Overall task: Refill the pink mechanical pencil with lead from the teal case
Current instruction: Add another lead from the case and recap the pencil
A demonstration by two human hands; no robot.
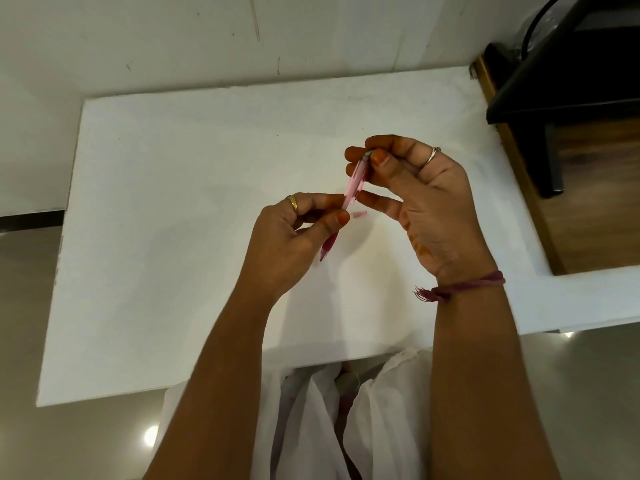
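We hold the pink mechanical pencil (pixel 349 199) above the middle of the white bench (pixel 173 202), tilted, its dark pink tip end pointing down toward us. Left hand (pixel 291 244): thumb and forefinger pinch the barrel about midway. Right hand (pixel 415 192): thumb and forefinger pressed together at the pencil's upper end, where a small greyish-teal bit shows between the fingertips; whether that is the teal case's mouth, the pencil's own end fitting, or a lead, we cannot tell. The remaining right fingers are spread, one resting against the barrel.

A small pink cap (pixel 359 214) lies on the bench just beside the pencil, near the left thumb, probably the pencil's end cap, taken off.

The teal case itself we cannot make out anywhere as a whole object.

Judged step: the pencil is open at the top and lead is being fed in, or about to be. Next move calls for keeping the barrel steady and steep, so the thin lead drops in without snapping, then recapping with the piece beside the pencil.
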